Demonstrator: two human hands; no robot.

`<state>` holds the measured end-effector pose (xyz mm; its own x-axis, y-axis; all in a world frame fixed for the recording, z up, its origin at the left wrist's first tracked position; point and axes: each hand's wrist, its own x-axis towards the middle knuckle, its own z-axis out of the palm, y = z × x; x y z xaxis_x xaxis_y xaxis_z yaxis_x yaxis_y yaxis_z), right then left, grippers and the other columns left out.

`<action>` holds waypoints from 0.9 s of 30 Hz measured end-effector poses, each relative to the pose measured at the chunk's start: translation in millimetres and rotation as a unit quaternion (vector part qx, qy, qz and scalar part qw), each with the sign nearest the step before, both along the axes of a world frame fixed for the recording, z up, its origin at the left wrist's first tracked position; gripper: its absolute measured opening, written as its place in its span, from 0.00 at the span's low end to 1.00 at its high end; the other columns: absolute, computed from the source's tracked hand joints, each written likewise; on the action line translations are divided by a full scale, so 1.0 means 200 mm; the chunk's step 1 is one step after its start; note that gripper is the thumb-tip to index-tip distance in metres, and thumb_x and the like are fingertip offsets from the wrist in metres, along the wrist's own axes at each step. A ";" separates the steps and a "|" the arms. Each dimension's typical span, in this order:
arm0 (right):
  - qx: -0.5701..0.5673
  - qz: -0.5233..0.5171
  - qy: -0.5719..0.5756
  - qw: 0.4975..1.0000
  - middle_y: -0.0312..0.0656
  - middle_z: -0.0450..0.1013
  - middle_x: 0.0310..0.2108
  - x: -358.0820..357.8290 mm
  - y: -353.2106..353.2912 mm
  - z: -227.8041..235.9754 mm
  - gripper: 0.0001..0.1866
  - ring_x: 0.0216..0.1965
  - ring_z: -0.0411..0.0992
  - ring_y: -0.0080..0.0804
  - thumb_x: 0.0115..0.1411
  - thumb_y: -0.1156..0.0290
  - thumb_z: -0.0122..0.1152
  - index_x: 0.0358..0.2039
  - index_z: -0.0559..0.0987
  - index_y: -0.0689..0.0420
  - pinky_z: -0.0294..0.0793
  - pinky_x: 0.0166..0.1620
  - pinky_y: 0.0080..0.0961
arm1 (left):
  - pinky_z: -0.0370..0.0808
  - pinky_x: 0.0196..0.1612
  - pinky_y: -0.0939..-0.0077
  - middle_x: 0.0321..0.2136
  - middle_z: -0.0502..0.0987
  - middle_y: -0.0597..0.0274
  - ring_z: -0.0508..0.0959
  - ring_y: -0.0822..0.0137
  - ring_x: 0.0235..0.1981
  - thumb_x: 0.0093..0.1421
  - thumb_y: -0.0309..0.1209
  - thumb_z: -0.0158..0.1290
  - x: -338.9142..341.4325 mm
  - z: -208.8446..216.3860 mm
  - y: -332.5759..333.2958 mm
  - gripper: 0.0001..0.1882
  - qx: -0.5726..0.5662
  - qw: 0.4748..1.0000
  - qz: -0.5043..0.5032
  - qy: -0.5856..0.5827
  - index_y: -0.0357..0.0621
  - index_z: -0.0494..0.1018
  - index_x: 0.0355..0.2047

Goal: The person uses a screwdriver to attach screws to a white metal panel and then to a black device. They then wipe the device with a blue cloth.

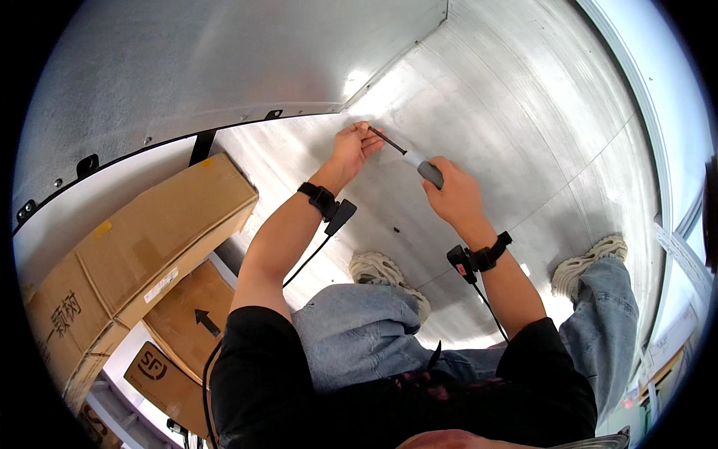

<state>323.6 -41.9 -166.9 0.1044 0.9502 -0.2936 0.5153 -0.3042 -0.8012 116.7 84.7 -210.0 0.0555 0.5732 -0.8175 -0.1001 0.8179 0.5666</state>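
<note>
Left fingers (373,141) pinch a slim dark rod (387,141) by its far end; right fingers (443,166) wrap a rounded grey handle (429,173). Pale streaked floor (516,142) below, brown cardboard boxes (142,232) left.

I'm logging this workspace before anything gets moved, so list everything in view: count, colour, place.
grey-handled tool: one, grey, right grip
dark rod: one, near-black, between left fingertips and tool
metal panel: one, grey, upper left
brackets: at least three, black, panel's lower edge
cardboard boxes: at least two, brown, left
floor: one, silvery, underfoot
small speck: one, dark, floor
wrist devices: two, black, one per wrist
shoes: two, off-white, floor
jeans: one pair, light blue, lower middle
shirt: one, black, bottom
left grip: one, bare, centre
right grip: one, bare, right of centre
</note>
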 end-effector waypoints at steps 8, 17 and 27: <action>-0.001 -0.026 0.081 0.996 0.46 0.74 0.35 -0.26 0.00 -0.11 0.16 0.33 0.74 0.48 0.52 0.64 0.64 0.41 0.75 0.53 0.72 0.36 0.38 | 0.76 0.39 0.73 0.33 0.77 0.64 0.77 0.69 0.32 0.67 0.36 0.43 -0.20 -0.03 0.04 0.08 0.013 0.992 0.104 -0.068 0.48 0.69 0.40; -0.002 -0.067 0.144 0.987 0.50 0.72 0.38 -0.42 0.00 -0.16 0.17 0.37 0.72 0.50 0.54 0.64 0.63 0.43 0.74 0.55 0.71 0.40 0.38 | 0.74 0.37 0.77 0.32 0.77 0.70 0.76 0.74 0.29 0.68 0.35 0.43 -0.22 -0.02 0.06 0.10 0.044 0.985 0.141 -0.084 0.50 0.70 0.44; -0.013 -0.065 0.151 0.986 0.51 0.71 0.38 -0.41 0.03 -0.13 0.17 0.37 0.72 0.51 0.54 0.65 0.63 0.43 0.74 0.56 0.71 0.40 0.38 | 0.76 0.34 0.80 0.31 0.77 0.68 0.74 0.76 0.27 0.67 0.35 0.45 -0.21 -0.03 0.09 0.10 0.042 0.983 0.168 -0.060 0.46 0.72 0.42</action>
<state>241.3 -35.8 -193.5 0.1296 0.9265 -0.3534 0.2098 -0.3739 -0.9034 74.6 103.3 -216.9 -0.0551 0.6414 -0.7652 -0.4268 0.6777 0.5988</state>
